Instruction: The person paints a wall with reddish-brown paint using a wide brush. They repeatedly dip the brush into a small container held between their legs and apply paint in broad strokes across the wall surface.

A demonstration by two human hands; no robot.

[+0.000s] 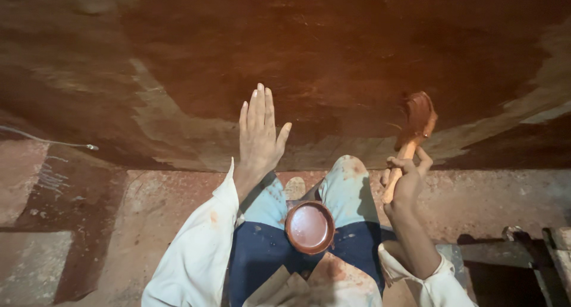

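Observation:
My left hand [260,134] lies flat, fingers together and pointing up, against a large curved wooden surface [333,57] stained dark red-brown. My right hand [405,179] grips the wooden handle of a paintbrush [414,128], whose red-coated bristles touch the surface at the edge of the stained area. A round bowl [309,227] with reddish liquid rests on my lap between my knees, below both hands. I wear stained blue trousers and white sleeves.
The lower band of the wooden surface [178,134] is paler and unstained. A reddish concrete floor [148,206] runs below it. A thin cable [53,142] lies at the left. Dark wooden or metal pieces [523,250] sit at the lower right.

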